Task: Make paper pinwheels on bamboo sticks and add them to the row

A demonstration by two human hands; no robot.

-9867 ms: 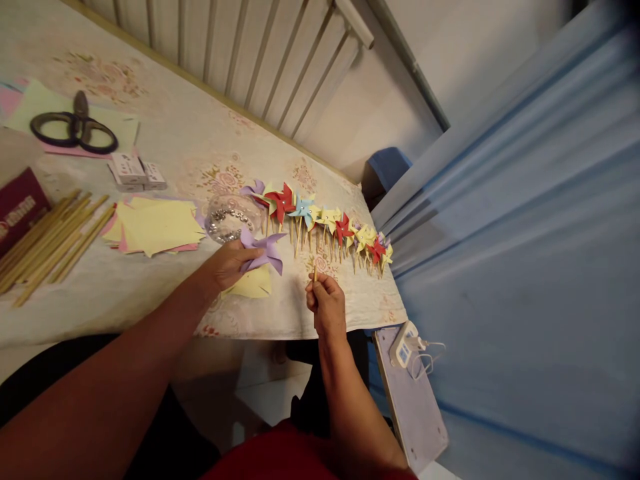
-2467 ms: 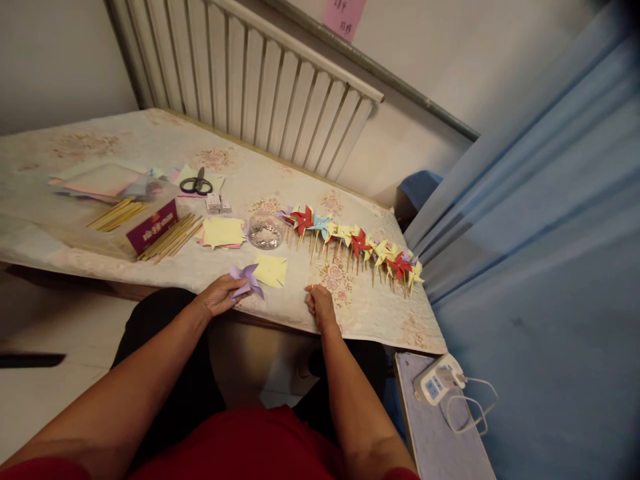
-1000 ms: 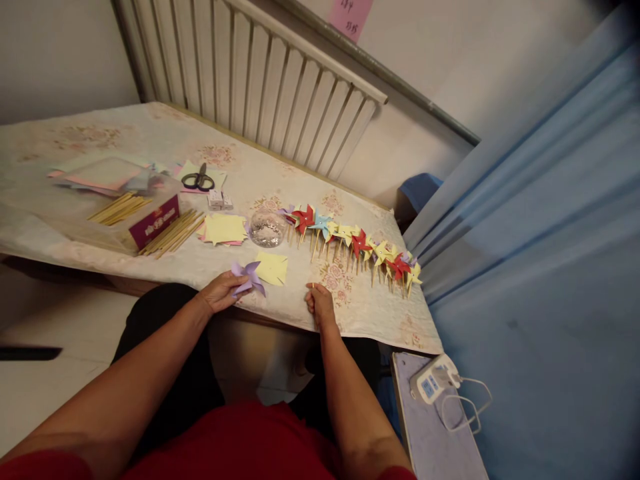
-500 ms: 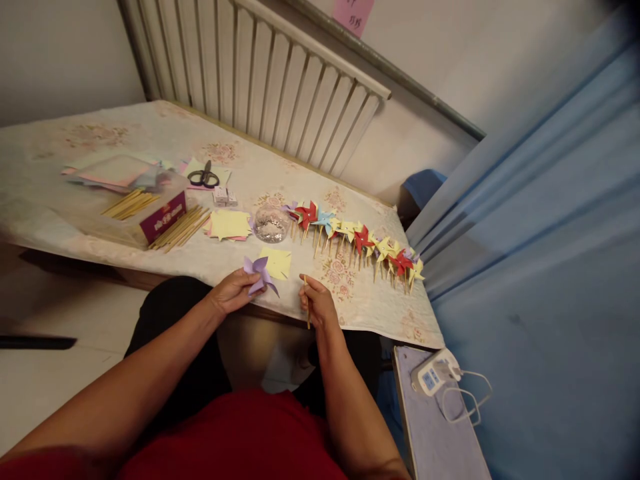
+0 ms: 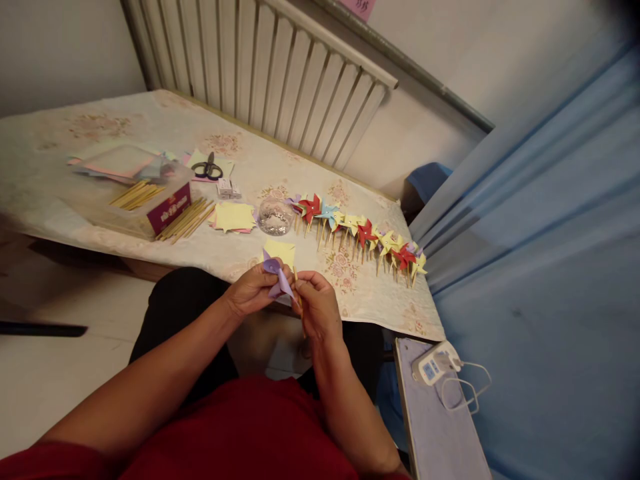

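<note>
Between the fingers of my left hand (image 5: 251, 289) is a purple paper pinwheel (image 5: 280, 280), turned partly edge-on. My right hand (image 5: 320, 303) grips a thin wooden stick (image 5: 296, 275) upright, its top close behind the pinwheel. Whether stick and paper touch is hard to make out. Just beyond my hands lies a yellow paper square (image 5: 281, 252) with cut corners. A clear round dish (image 5: 275, 219) of small shiny pins stands farther back, beside a stack of yellow cut paper (image 5: 234, 217).
Finished pinwheels (image 5: 365, 231) on sticks lie in a row at the right. Left are loose sticks (image 5: 187, 220), a clear box (image 5: 143, 217) with sticks, scissors (image 5: 208, 168), small boxes (image 5: 228, 189) and coloured paper (image 5: 117, 162). A power strip (image 5: 437, 363) rests on a side stand.
My hands have come together. The purple pinwheel has moved right and turned edge-on, while the stick in my right hand has come left and up against its far side.
</note>
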